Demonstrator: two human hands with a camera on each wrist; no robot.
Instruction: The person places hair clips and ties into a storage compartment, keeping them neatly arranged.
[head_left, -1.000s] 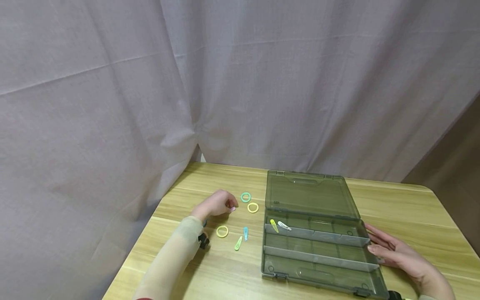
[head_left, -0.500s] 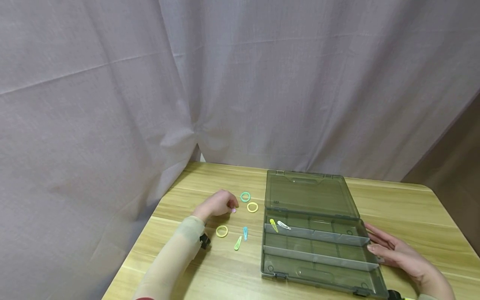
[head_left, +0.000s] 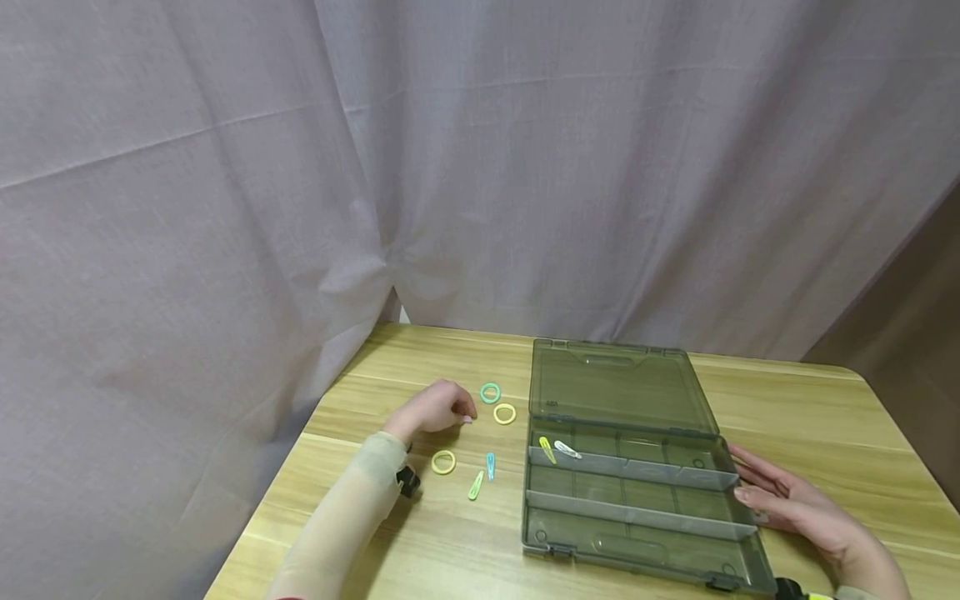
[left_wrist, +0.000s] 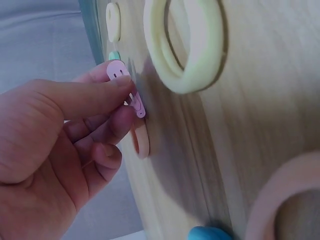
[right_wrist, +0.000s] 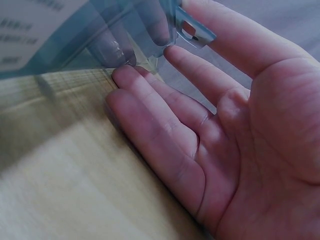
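Grey curtain (head_left: 480,167), wooden table (head_left: 810,417)

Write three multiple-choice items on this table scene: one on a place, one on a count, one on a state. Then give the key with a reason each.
1. Where do the yellow clip and white clip lie?
A. in the organizer box's far compartment row
B. on the lid
C. on the table beside the rings

2. How many hair rings lie on the table left of the organizer box in the head view?
A. one
B. three
C. five

3. What is the left hand doing?
A. lying flat
B. pinching a pink hair clip
C. gripping the lid

Key: 1 A, both clips sit behind the first divider. 2 B, one teal ring and two yellow rings show. 3 B, the left wrist view shows thumb and fingers closed on the clip.
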